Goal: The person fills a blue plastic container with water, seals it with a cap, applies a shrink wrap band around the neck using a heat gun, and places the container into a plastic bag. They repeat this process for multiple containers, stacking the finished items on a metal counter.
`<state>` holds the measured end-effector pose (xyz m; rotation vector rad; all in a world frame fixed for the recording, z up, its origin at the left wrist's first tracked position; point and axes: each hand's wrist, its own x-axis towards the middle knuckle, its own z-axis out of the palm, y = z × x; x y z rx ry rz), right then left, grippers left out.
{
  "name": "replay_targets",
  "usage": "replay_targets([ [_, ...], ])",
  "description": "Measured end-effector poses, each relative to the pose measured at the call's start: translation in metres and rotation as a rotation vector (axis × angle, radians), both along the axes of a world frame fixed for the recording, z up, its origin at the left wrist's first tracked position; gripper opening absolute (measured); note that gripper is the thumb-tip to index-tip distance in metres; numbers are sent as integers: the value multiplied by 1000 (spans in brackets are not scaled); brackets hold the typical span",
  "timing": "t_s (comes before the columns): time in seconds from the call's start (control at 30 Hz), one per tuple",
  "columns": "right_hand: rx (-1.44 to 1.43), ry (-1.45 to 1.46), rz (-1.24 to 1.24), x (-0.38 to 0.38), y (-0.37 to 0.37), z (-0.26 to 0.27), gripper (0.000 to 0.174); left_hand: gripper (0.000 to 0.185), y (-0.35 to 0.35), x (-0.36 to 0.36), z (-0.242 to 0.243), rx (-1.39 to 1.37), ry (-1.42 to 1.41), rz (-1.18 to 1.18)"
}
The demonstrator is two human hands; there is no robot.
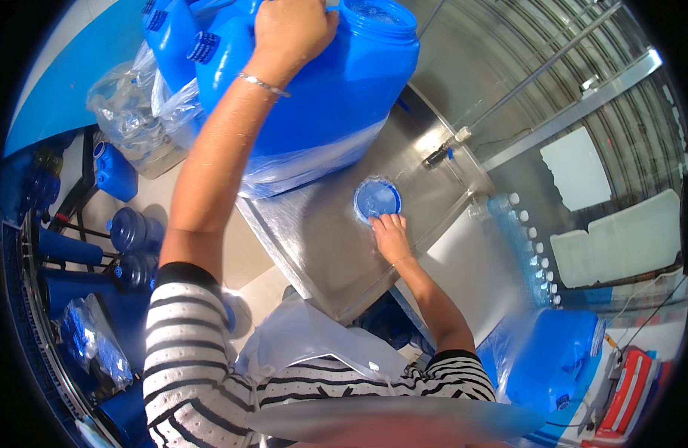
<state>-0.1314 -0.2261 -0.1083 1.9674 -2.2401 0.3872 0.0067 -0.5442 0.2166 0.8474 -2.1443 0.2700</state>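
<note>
My left hand [292, 31] is closed over the top of a large blue plastic water jug [327, 95], where the handle would be; its fingertips are partly hidden. Clear plastic film wraps the lower part of the jug. Its wide round mouth [377, 12] is uncapped, with bubbly water showing inside. The jug stands tilted in view on a stainless steel counter [333, 252]. Lower right of it, my right hand [391, 238] grips the near rim of a round blue screw lid [379, 200]. The lid is wet and lies on the steel.
More blue jugs [170, 39] stand beyond my left arm. Round water bottles [134, 229] are on the floor at left. Several small clear bottles [526, 241] line a white surface at right, near another blue jug [551, 358]. A metal pipe [523, 84] crosses the upper right.
</note>
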Motion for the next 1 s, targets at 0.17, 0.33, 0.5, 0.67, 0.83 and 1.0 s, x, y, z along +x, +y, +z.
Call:
replay_targets([
  [0.17, -140, -318, 81, -42, -1, 10, 22, 33, 0, 18, 1, 17, -65, -216],
  [0.33, -351, -666, -382, -100, -37, 29, 42, 29, 9, 36, -2, -7, -79, -414],
  [0.5, -325, -587, -548, -125, -44, 23, 46, 29, 16, 52, -4, -106, -35, -612],
  [0.67, -293, -654, -554, -114, -36, 34, 46, 29, 12, 58, -5, -141, 22, -776],
  [0.83, -296, -607, -488, -104, -30, 45, 43, 24, 15, 62, 1, -19, -54, -794],
  [1.0, -179, -550, -537, -101, -22, 38, 42, 16, 82, 77, -8, -246, 531, -749],
])
